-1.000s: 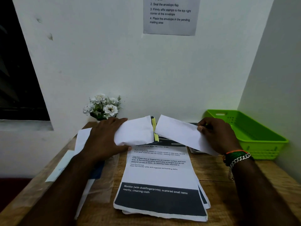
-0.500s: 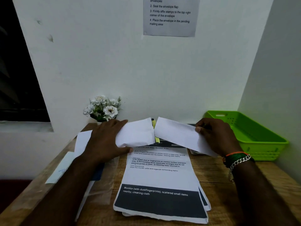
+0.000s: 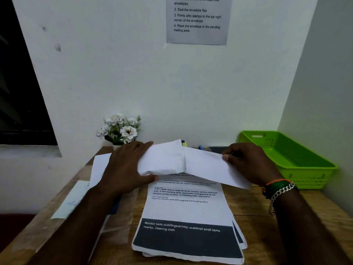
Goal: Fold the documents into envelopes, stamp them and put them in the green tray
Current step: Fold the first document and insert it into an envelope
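— Where is the folded document?
— The folded document [image 3: 162, 158] is gripped by the left hand [image 3: 126, 169], its end meeting the mouth of a white envelope [image 3: 212, 167], which is pinched by the fingers [image 3: 226, 156] of the right hand [image 3: 252, 163], above the desk [image 3: 257, 217].

— What lies beneath?
— A stack of printed sheets [image 3: 187, 213], on which "Wipe the monitor area and organize surrounding items" is printed.

— And farther out?
— A green tray [image 3: 298, 167] is seen at the right; a wall notice [image 3: 197, 20] reads "Seal the envelope flap".
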